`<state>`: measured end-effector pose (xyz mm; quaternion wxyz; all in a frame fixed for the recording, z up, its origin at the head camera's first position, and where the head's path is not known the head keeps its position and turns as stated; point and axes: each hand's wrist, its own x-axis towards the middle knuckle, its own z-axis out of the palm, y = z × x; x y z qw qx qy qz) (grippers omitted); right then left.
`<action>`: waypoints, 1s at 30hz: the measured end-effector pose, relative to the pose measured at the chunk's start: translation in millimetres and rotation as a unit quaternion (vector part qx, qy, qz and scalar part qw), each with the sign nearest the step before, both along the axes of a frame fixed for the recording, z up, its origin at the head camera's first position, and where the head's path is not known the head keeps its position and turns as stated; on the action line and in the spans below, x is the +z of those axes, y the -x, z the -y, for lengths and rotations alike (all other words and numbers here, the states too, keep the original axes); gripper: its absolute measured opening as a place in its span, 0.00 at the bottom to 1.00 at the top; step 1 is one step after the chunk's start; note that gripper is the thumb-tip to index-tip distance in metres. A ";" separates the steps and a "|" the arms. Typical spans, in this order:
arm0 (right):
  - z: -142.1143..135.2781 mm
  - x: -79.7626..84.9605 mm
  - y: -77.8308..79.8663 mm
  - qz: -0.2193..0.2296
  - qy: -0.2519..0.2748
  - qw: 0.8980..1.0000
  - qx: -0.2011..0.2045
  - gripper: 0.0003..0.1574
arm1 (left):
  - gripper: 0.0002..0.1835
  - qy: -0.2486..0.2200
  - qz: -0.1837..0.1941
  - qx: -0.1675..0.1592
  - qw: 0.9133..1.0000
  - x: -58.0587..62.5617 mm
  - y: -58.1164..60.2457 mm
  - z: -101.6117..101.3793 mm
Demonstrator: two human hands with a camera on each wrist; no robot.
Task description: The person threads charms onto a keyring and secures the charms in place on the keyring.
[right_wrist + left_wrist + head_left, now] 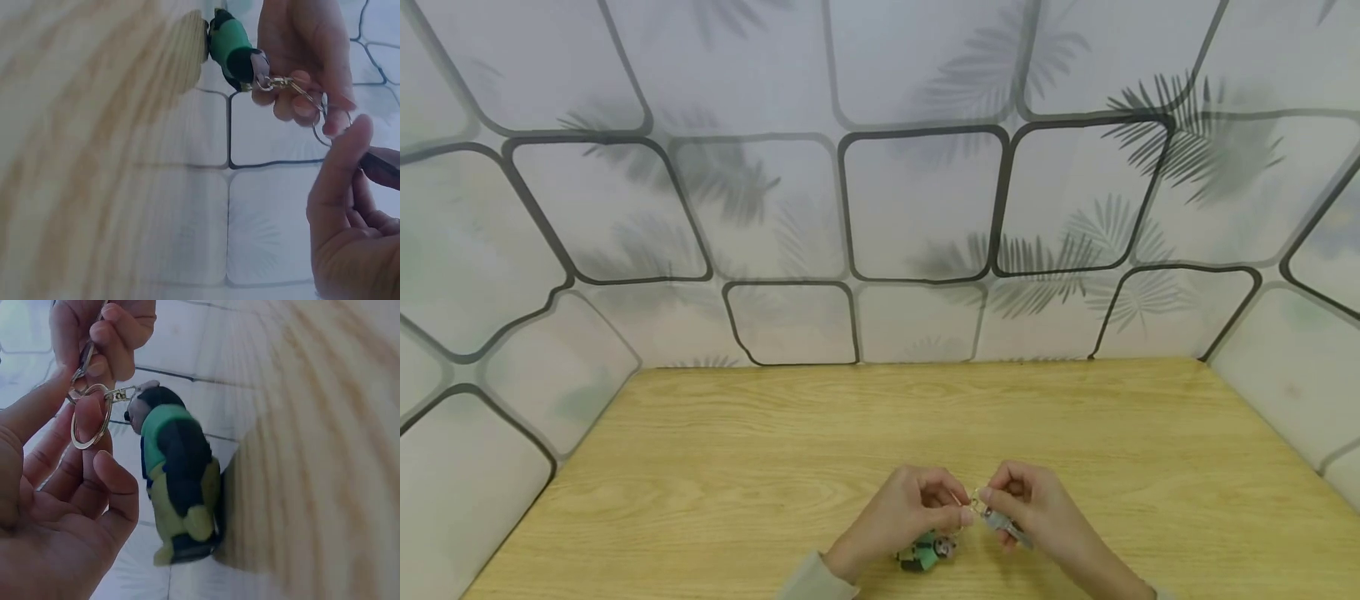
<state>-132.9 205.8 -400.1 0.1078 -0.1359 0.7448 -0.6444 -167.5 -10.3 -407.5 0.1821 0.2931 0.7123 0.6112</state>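
My left hand point(917, 508) pinches a round metal key ring point(76, 428) between thumb and fingers. A short clasp point(120, 395) links this ring to a small figurine point(178, 450) in green and black, with its feet by the wooden table. In the head view the figurine hangs below my left hand. Close to the left fingertips, my right hand point(1037, 508) grips a slim grey metal piece point(1000, 520); its kind I cannot tell, as the fingers cover much of it. The metal piece meets the ring between the two hands.
Under both hands lies a light wooden table point(760, 450). Pale panels point(917, 208) with dark rounded grid lines and grey leaf prints enclose it at the back and on both sides.
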 end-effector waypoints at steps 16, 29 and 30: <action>-50.7 -9.3 21.8 0.032 -0.072 0.994 0.078 0.09 | 0.24 0.399 -0.249 -0.042 0.882 7.0 -5.9 5.2; -61.4 -20.6 26.2 -0.011 -0.148 0.985 0.093 0.04 | 0.16 0.388 -0.304 0.012 0.870 2.6 3.2 24.9; -61.9 -20.6 25.8 -0.017 -0.152 0.984 0.094 0.05 | 0.17 0.388 -0.304 0.010 0.870 2.9 3.7 26.1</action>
